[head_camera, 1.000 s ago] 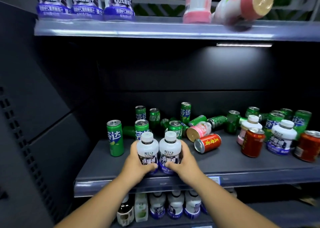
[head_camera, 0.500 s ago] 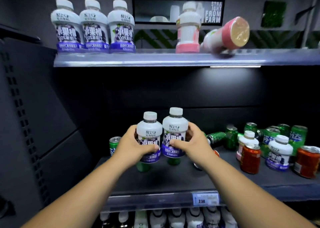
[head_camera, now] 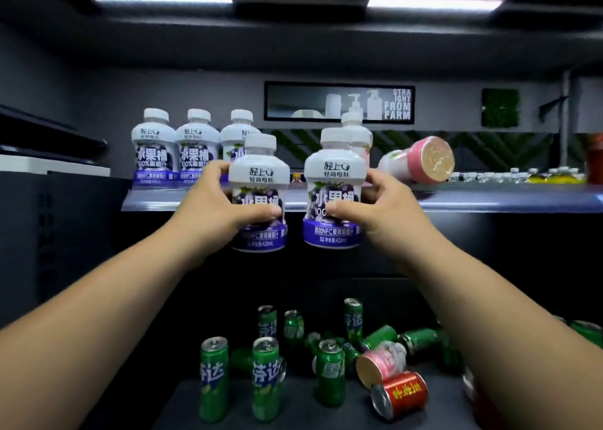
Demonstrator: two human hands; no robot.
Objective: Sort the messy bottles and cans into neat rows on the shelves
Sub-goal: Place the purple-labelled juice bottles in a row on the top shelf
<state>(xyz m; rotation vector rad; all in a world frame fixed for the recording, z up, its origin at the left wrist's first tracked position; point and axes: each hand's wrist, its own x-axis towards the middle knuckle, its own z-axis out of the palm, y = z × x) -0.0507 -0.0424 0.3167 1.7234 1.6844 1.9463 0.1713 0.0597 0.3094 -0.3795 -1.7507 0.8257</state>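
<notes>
My left hand [head_camera: 218,205] grips a white bottle with a purple label [head_camera: 258,175], held upright in front of the upper shelf's edge [head_camera: 489,201]. My right hand [head_camera: 375,208] grips a second, matching bottle [head_camera: 333,172] just to its right. Both bottles hang in the air at shelf height. Three identical bottles [head_camera: 176,149] stand in a row at the left of the upper shelf. Behind my right-hand bottle stands a white and pink bottle [head_camera: 357,133], partly hidden. A pink bottle [head_camera: 421,160] lies on its side to the right.
On the lower shelf [head_camera: 293,400] several green cans [head_camera: 213,377] stand or lie in a jumble, with a red can [head_camera: 403,393] and a pink can [head_camera: 380,362] on their sides. Small bottles [head_camera: 522,173] line the far right background. The dark cabinet wall [head_camera: 49,234] is at left.
Both hands have lifted the two purple-label bottles from the lower shelf up to the level of the upper shelf, and my view has tilted upward.
</notes>
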